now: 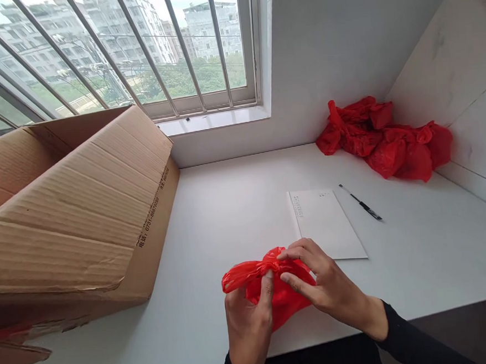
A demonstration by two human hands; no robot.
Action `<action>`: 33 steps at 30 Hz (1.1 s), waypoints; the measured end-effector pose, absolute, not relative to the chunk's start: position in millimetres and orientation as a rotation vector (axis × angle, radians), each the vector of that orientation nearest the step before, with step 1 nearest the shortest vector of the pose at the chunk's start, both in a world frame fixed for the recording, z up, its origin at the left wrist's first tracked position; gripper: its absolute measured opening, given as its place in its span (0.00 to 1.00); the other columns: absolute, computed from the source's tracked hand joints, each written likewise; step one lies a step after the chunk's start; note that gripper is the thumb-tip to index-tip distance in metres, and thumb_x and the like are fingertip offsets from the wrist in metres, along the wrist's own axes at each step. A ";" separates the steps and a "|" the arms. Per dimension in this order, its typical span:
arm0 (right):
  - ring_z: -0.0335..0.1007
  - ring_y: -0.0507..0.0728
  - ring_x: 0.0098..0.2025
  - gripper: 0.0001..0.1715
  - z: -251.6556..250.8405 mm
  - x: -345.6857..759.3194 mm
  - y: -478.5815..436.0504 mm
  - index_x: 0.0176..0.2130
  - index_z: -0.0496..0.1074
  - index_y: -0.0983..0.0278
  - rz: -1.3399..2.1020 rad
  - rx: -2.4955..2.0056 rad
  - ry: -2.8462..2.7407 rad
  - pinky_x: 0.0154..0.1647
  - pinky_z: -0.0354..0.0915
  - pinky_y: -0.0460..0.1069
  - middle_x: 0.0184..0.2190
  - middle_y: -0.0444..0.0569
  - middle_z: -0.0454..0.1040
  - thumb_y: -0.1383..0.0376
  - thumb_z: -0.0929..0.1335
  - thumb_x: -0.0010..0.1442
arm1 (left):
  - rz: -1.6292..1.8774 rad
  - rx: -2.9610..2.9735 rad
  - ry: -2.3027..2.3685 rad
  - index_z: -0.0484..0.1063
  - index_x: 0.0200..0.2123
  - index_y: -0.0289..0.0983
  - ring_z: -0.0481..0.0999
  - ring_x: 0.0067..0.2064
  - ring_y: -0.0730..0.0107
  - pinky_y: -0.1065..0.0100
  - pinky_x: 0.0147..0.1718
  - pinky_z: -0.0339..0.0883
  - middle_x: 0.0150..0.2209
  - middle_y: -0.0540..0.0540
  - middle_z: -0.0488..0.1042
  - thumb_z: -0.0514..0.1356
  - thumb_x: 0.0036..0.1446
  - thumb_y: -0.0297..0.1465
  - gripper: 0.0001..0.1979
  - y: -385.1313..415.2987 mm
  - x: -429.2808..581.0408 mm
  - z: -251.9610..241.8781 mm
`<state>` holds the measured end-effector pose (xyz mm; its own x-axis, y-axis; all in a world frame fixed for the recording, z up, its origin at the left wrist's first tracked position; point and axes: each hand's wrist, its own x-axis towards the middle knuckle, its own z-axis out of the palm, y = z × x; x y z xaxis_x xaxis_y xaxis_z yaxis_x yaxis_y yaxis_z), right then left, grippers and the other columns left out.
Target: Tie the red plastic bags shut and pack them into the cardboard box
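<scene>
A red plastic bag (pixel 290 300) is between my hands at the near edge of the white table, its top gathered into a twisted knot. My left hand (pixel 251 320) grips the bag from below left, the thumb pressed on the knot and a loop of the bag sticking out to the left. At the knot's right side, my right hand (pixel 322 276) has its thumb and index finger curved around the red plastic. What is inside the bag, if anything, cannot be made out.
A large open cardboard box (pixel 73 199) stands at the left. Beyond my hands lie a white booklet (pixel 329 220) and a black pen (pixel 361 202). Several crumpled red plastic bags (pixel 394 143) are heaped in the back right corner. A barred window (pixel 150 50) is behind.
</scene>
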<state>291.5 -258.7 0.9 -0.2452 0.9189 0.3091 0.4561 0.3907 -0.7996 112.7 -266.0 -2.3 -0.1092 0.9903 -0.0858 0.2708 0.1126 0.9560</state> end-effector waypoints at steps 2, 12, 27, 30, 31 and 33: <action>0.68 0.61 0.49 0.24 -3.0 292.4 -259.6 0.59 0.66 0.56 0.710 -1.224 -1.922 0.51 0.69 0.58 0.47 0.50 0.72 0.71 0.68 0.65 | 1.035 1.260 1.508 0.80 0.46 0.41 0.80 0.45 0.51 0.56 0.43 0.73 0.42 0.42 0.81 0.63 0.61 0.45 0.17 -265.3 110.9 -4.1; 0.69 0.57 0.36 0.07 -4.2 298.5 -258.8 0.42 0.73 0.60 0.810 -1.328 -1.924 0.42 0.66 0.55 0.33 0.46 0.75 0.71 0.67 0.66 | 1.083 1.376 1.634 0.81 0.42 0.44 0.78 0.45 0.51 0.58 0.38 0.72 0.43 0.42 0.80 0.65 0.58 0.44 0.14 -268.6 95.9 -6.2; 0.70 0.56 0.37 0.12 -4.4 310.4 -260.5 0.47 0.74 0.56 0.884 -1.421 -1.746 0.41 0.68 0.53 0.36 0.44 0.75 0.69 0.67 0.65 | 0.871 1.647 1.479 0.75 0.48 0.43 0.70 0.55 0.54 0.59 0.51 0.67 0.54 0.42 0.74 0.54 0.67 0.44 0.15 -258.3 74.1 4.4; 0.70 0.56 0.38 0.15 -3.5 307.6 -260.9 0.50 0.73 0.55 0.891 -1.379 -1.755 0.43 0.68 0.53 0.38 0.44 0.75 0.70 0.67 0.66 | 0.824 1.931 1.415 0.72 0.50 0.43 0.68 0.55 0.53 0.55 0.54 0.64 0.52 0.43 0.74 0.56 0.66 0.35 0.12 -258.8 94.9 -3.7; 0.70 0.56 0.38 0.16 -2.7 307.5 -261.3 0.50 0.73 0.55 0.883 -1.371 -1.757 0.43 0.68 0.53 0.38 0.44 0.75 0.70 0.67 0.66 | 0.808 1.978 1.407 0.72 0.50 0.43 0.68 0.54 0.54 0.54 0.53 0.65 0.50 0.43 0.75 0.56 0.66 0.33 0.11 -257.6 98.6 -5.7; 0.70 0.57 0.38 0.15 -0.5 308.9 -262.2 0.49 0.74 0.55 0.864 -1.382 -1.753 0.43 0.67 0.54 0.38 0.45 0.75 0.69 0.66 0.67 | 0.812 1.987 1.434 0.72 0.46 0.43 0.69 0.49 0.55 0.56 0.48 0.66 0.44 0.44 0.76 0.55 0.66 0.31 0.09 -254.5 99.6 -8.1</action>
<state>308.9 -262.2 -0.5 -0.1549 0.9783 0.1373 0.4872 0.1966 -0.8509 99.6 -254.5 -8.1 0.2471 0.9569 0.1524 0.6227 -0.2773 0.7317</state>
